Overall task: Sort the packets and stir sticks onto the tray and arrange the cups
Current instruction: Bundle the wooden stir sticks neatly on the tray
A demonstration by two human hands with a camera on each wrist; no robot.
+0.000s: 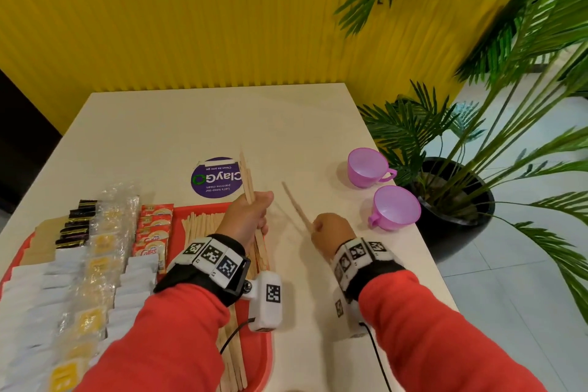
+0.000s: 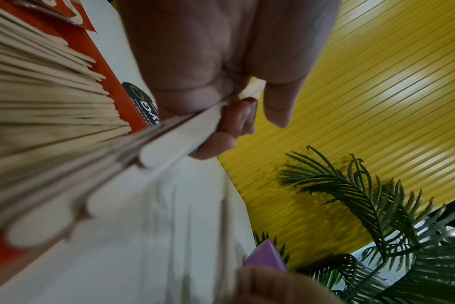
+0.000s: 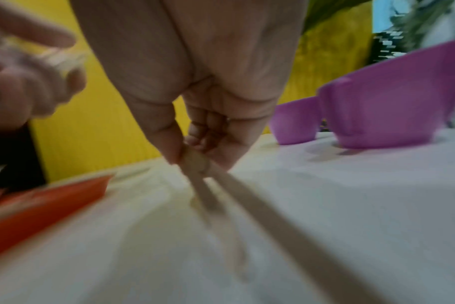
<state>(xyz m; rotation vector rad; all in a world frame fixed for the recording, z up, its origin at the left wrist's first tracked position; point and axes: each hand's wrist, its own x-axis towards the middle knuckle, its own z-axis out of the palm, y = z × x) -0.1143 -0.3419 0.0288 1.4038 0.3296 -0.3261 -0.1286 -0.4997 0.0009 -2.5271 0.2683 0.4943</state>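
My left hand (image 1: 254,216) grips a bundle of wooden stir sticks (image 1: 247,177) above the right part of the red tray (image 1: 264,356); the same bundle (image 2: 169,142) shows between its curled fingers in the left wrist view. My right hand (image 1: 324,231) pinches a stir stick or two (image 1: 294,204) just over the table, to the right of the tray; the stick (image 3: 260,205) is blurred in the right wrist view. More stir sticks (image 1: 200,229) lie on the tray beside rows of packets (image 1: 95,251). Two purple cups (image 1: 366,167) (image 1: 396,207) stand on the table at the right.
A round purple sticker (image 1: 216,178) lies on the cream table (image 1: 191,124) beyond the tray. A potted palm (image 1: 451,197) stands off the table's right edge. A yellow ribbed wall (image 1: 191,25) runs behind the table.
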